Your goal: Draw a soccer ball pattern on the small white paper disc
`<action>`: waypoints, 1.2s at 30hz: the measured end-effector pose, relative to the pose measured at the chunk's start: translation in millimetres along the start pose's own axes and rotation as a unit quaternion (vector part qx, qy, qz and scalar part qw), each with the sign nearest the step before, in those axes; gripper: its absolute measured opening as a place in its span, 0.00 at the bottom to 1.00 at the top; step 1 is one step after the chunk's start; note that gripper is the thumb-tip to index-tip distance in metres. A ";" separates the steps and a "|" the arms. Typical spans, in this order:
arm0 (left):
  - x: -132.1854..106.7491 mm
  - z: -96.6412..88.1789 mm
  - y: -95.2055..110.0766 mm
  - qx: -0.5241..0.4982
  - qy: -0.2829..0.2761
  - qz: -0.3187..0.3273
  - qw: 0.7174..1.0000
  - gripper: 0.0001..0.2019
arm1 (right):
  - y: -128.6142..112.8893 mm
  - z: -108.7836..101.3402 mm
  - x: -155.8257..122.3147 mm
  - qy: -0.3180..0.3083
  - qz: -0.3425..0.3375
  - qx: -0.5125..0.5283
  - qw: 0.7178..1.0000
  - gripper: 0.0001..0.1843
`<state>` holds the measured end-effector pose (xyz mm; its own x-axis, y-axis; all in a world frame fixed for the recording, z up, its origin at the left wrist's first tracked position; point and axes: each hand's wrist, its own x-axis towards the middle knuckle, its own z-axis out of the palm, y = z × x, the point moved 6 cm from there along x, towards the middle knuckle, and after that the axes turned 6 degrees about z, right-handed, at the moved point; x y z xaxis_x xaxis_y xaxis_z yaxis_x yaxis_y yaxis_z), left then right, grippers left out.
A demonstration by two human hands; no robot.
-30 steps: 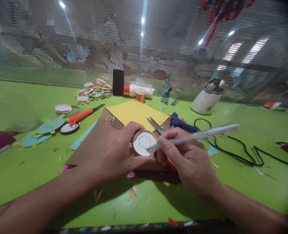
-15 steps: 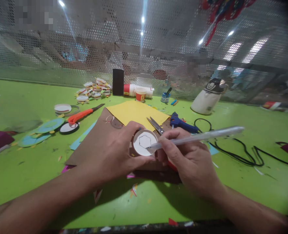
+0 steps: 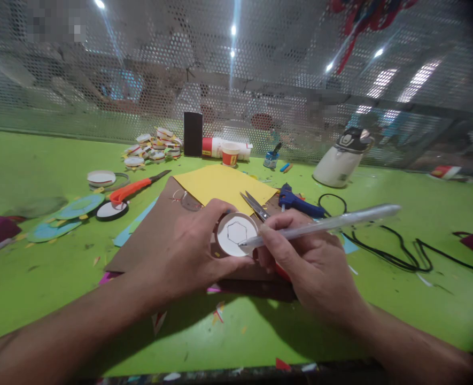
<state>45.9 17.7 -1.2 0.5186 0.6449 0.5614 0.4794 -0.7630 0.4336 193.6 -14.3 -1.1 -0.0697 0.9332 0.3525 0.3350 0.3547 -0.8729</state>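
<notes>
White disc (image 3: 236, 234), brown-rimmed and bearing a drawn black hexagon, is sitting at the near edge of a brown cardboard sheet (image 3: 152, 235) in the middle of the green desk (image 3: 39, 278). The left hand (image 3: 180, 251) is curling around the disc's left side, with the thumb pressing at its lower rim and the fingers wrapping over the top, so it is closing on the disc rather than lying flat. The right hand (image 3: 308, 262) is gripping a translucent white pen (image 3: 328, 223) between thumb and fingers. The pen's tip is touching the disc at the lower right of the hexagon, and its barrel is slanting up and away to the right.

Just beyond the disc, a pair of scissors (image 3: 256, 206) is lying partly open over the edge of a yellow paper sheet (image 3: 224, 184), which is overlapping the far corner of the cardboard. To the right of the scissors, a blue glue gun (image 3: 298, 202) is resting on the desk, with a black cord (image 3: 396, 251) trailing off to the right. An orange-handled knife (image 3: 134, 188) is lying to the left of the cardboard, near some blue paper circles (image 3: 76, 207). Farther back, a black box (image 3: 193, 134), a red-and-white paper cup (image 3: 230, 154) and a white jug (image 3: 342, 160) are standing along a perforated metal screen (image 3: 100, 80).
</notes>
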 end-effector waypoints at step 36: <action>1.4 -3.0 3.5 0.016 0.001 -0.017 1.000 0.19 | -1.6 -2.6 -1.6 0.011 0.001 0.016 1.000 0.09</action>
<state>46.3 15.8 3.2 0.4997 0.6706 0.5483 0.5199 -0.7385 0.4294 195.6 -16.5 0.6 -0.0494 0.9323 0.3582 0.3044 0.3556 -0.8837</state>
